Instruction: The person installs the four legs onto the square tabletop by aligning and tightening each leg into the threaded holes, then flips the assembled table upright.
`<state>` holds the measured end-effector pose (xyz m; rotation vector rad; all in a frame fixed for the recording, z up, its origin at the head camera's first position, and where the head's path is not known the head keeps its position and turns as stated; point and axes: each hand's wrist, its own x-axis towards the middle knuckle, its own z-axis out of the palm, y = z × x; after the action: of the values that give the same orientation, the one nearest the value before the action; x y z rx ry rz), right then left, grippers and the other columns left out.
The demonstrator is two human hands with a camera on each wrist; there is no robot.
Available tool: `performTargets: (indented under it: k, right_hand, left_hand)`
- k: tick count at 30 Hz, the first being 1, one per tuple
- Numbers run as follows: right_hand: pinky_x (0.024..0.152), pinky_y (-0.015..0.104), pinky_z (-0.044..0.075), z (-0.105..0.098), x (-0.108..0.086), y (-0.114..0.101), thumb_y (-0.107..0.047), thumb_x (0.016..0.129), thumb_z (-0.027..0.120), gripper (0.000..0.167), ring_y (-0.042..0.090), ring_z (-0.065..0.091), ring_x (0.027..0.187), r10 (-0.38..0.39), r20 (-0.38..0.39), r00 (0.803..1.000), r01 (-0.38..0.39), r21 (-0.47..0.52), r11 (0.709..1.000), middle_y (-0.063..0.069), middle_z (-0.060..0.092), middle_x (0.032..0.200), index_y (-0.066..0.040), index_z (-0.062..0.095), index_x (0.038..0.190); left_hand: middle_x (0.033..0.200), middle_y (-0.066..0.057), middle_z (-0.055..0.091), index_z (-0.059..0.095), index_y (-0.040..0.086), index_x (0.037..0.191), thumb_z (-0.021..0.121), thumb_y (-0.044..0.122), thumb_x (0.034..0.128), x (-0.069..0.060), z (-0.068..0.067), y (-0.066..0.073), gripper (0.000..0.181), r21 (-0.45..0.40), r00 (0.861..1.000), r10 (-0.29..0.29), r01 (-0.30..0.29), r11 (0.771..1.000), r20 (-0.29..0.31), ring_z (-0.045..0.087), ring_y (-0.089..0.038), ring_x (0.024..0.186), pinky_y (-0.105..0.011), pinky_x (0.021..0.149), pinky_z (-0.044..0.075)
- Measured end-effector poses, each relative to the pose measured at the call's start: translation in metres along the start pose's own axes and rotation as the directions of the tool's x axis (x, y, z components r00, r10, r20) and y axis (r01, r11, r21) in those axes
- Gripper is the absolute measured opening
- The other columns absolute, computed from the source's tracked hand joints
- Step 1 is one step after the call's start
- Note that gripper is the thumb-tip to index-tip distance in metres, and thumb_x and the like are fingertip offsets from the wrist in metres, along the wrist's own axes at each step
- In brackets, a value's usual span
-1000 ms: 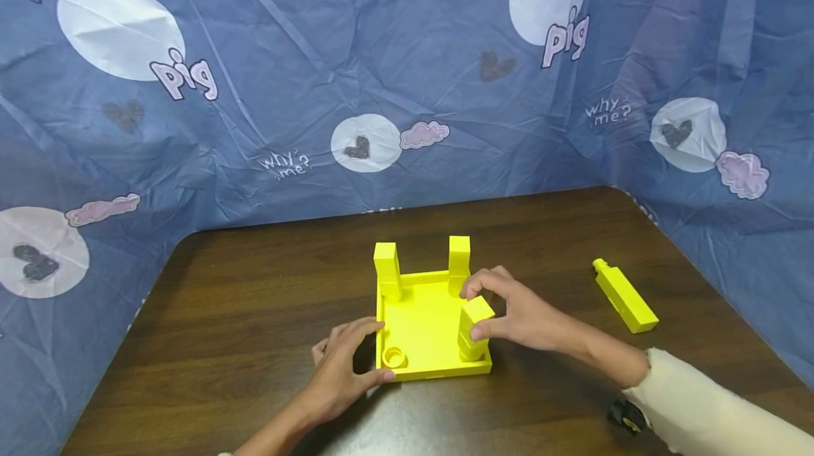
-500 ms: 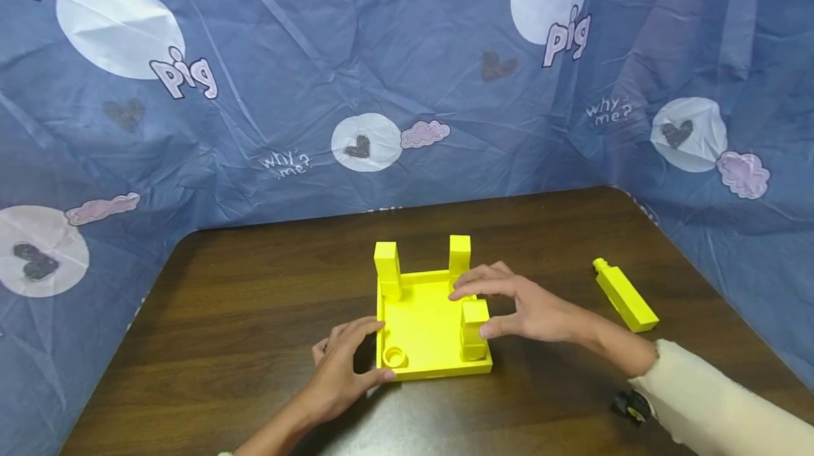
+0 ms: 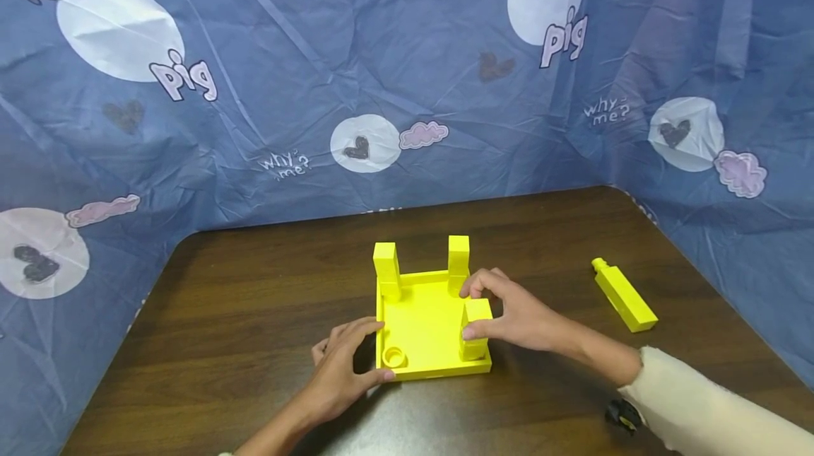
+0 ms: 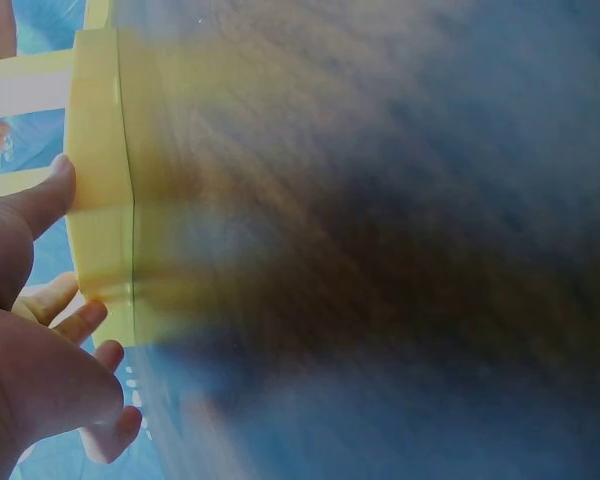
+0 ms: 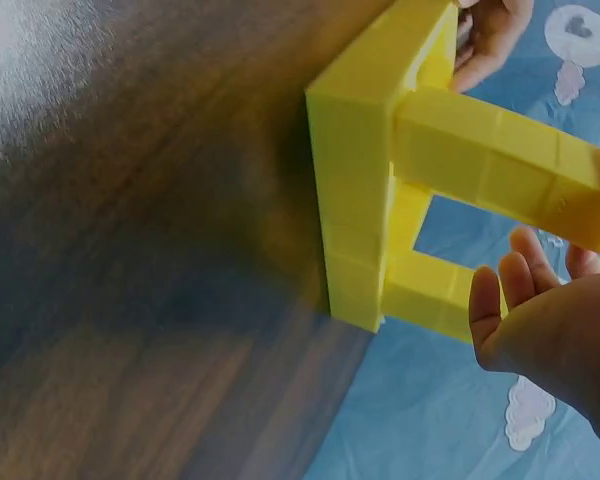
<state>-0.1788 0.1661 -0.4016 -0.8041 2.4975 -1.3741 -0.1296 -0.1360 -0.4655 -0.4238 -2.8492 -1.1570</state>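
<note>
The right hand (image 3: 518, 311), being nearer, pinches the upright post (image 3: 473, 349) at near-right of the tray (image 3: 439, 373), whose near-left corner the left hand (image 3: 342, 371) touches with spread fingers.

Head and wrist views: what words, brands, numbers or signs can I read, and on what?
"pig": left on the wrinkled blue printed cloth.
"pig": same cloth, right of centre.
"why me?": same cloth, left of centre.
"why me?": same cloth, right side.
Unreadable: tiny white marks at the cloth's bottom edge; blurred ones in the left wrist view.
None made out on the yellow square tray or yellow square posts.
</note>
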Motion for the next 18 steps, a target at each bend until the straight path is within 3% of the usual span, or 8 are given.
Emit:
performTargets:
  k: [8, 11, 15, 18]
  right_hand:
    - [0.092, 0.048, 0.038, 0.003, 0.0, 0.002, -0.029, 0.081, 0.077, 0.037, 0.024, 0.045, 0.113, -0.011, -0.023, 1.0, 0.011, -0.008, 1.0, 0.002, 0.054, 0.118, -0.015, 0.045, 0.093]
    - [0.094, 0.049, 0.039, -0.001, -0.001, 0.002, -0.028, 0.081, 0.077, 0.037, 0.025, 0.043, 0.115, -0.026, 0.003, 1.0, 0.026, 0.009, 1.0, 0.002, 0.053, 0.121, -0.017, 0.049, 0.103]
    - [0.094, 0.053, 0.037, -0.011, -0.003, 0.002, -0.024, 0.081, 0.078, 0.052, 0.027, 0.04, 0.119, -0.117, 0.076, 0.99, 0.116, 0.021, 0.993, -0.005, 0.05, 0.131, -0.023, 0.054, 0.128]
    - [0.093, 0.057, 0.034, -0.016, -0.002, 0.002, -0.02, 0.083, 0.076, 0.053, 0.025, 0.038, 0.123, -0.202, 0.139, 0.969, 0.202, 0.017, 0.979, -0.006, 0.049, 0.137, -0.025, 0.057, 0.132]
  left_hand:
    - [0.137, -0.003, 0.053, 0.057, 0.015, 0.129, 0.085, 0.032, 0.0694, 0.0, 0.0, 0.0, 0.068, 0.004, 1.0, -0.002, 0.002, 1.0, 0.006, 0.041, -0.024, 0.124, -0.053, 0.09, 0.017]
    - [0.137, -0.003, 0.053, 0.057, 0.015, 0.129, 0.085, 0.032, 0.0695, 0.0, -0.001, 0.0, 0.068, 0.007, 1.0, -0.008, 0.007, 1.0, 0.01, 0.04, -0.025, 0.125, -0.053, 0.091, 0.016]
    - [0.137, -0.002, 0.053, 0.058, 0.016, 0.129, 0.085, 0.033, 0.0694, 0.001, -0.001, 0.0, 0.067, 0.011, 1.0, -0.008, 0.008, 1.0, 0.011, 0.04, -0.025, 0.125, -0.054, 0.091, 0.016]
    - [0.137, -0.001, 0.053, 0.058, 0.016, 0.129, 0.085, 0.032, 0.0694, 0.001, -0.001, 0.0, 0.067, 0.01, 1.0, -0.007, 0.007, 1.0, 0.009, 0.04, -0.024, 0.125, -0.053, 0.091, 0.016]
